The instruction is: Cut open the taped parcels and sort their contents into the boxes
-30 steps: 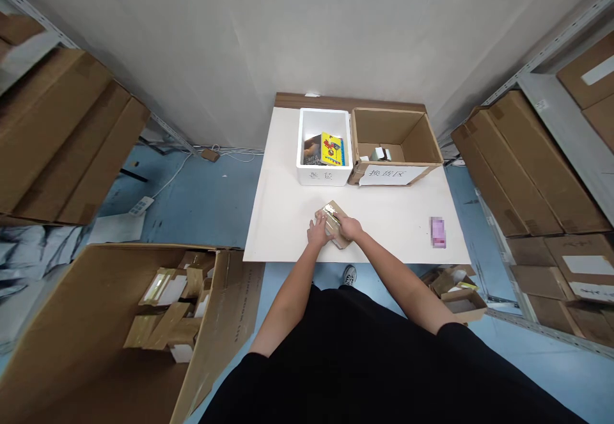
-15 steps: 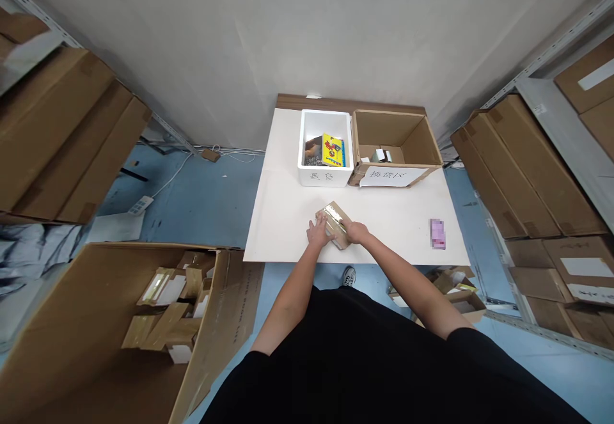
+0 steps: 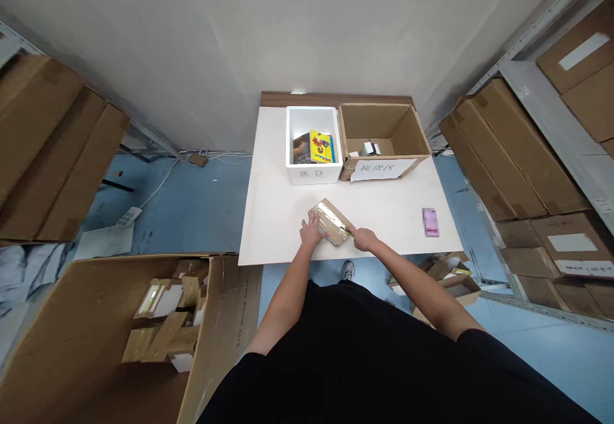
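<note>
On the white table (image 3: 268, 219) lies a small taped cardboard box (image 3: 334, 220), turned at a slant, with shiny tape along its top. My left hand (image 3: 313, 231) holds the box at its left end, fingers over the top and thumb along the near side. At the box's right end, my right hand (image 3: 365, 239) is closed around a slim box cutter (image 3: 350, 231). Its tip meets the taped edge; most of the cutter is hidden in my fist.
Behind stand a white foam box (image 3: 313, 175) with books inside and an open carton (image 3: 417, 146) with small items. A blurred pink item (image 3: 430, 222) lies at the right. A large carton (image 3: 86, 321) of parcels stands at lower left. Shelves with cartons (image 3: 503, 149) flank the table.
My right hand has drawn back slightly to the right from the box, and more of the cutter shows. My left hand stays on the box. The whole view has shifted a little.
</note>
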`<move>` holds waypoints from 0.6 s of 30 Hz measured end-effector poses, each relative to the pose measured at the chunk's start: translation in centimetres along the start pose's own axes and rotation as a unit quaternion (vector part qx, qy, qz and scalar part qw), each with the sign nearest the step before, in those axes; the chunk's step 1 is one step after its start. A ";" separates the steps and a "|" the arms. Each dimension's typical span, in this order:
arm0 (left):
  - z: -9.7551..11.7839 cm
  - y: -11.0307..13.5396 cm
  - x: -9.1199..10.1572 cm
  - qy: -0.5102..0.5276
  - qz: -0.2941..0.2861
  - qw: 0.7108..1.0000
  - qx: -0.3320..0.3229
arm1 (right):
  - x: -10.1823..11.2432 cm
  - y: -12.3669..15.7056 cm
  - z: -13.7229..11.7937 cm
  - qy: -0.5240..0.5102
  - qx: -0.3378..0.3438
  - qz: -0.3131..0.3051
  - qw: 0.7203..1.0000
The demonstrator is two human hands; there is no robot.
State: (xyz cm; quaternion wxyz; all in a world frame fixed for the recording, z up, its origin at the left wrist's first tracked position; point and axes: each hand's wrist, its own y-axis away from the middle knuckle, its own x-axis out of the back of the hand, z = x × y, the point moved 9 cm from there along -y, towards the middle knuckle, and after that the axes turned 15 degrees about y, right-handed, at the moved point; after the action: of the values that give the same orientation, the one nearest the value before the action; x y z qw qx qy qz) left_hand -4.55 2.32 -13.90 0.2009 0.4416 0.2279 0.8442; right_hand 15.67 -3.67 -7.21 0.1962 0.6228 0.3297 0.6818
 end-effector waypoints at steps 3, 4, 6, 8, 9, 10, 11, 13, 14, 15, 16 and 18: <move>0.0 -0.1 0.0 -0.001 0.003 1.000 -0.003 | -0.8 1.2 0.7 -0.003 0.004 -0.012 1.000; 0.0 -0.1 0.0 0.000 0.003 1.000 -0.004 | -0.8 1.5 0.9 -0.009 0.004 -0.009 1.000; -0.1 -0.3 -0.1 0.005 0.003 1.000 -0.005 | -0.7 2.0 1.2 -0.027 0.003 0.011 1.000; -0.1 -0.5 -0.1 0.012 0.003 1.000 -0.008 | -0.4 2.2 1.4 -0.050 -0.001 0.037 0.998; -0.1 -0.5 -0.2 0.014 0.003 1.000 -0.011 | -0.3 2.1 1.3 -0.061 -0.002 0.049 0.997; -0.1 -0.5 -0.2 0.016 0.003 1.000 -0.013 | -0.1 1.9 1.2 -0.071 -0.002 0.059 0.996; 0.0 -0.5 -0.2 0.017 0.002 1.000 -0.013 | 0.1 1.7 0.9 -0.080 0.001 0.066 0.995; 0.0 -0.4 -0.1 0.018 0.000 1.000 -0.011 | 0.6 0.8 -0.1 -0.091 0.009 0.077 0.993; 0.0 -0.3 -0.1 0.018 -0.001 1.000 -0.008 | 0.8 0.3 -0.6 -0.094 0.011 0.080 0.992; 0.0 -0.3 0.0 0.018 -0.001 1.000 -0.007 | 0.9 -0.2 -1.1 -0.095 0.011 0.080 0.992; 0.0 -0.2 0.0 0.018 -0.001 1.000 -0.005 | 1.0 -0.7 -1.5 -0.094 0.010 0.078 0.993; 0.1 -0.1 0.1 0.018 -0.002 1.000 -0.004 | 1.1 -1.5 -2.2 -0.084 0.005 0.069 0.994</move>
State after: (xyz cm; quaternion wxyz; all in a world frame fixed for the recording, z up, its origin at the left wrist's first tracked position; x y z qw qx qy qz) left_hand -4.52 2.46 -13.90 0.2004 0.4252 0.2291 0.8524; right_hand 13.18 -2.34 -7.48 0.1727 0.7005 0.2711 0.6372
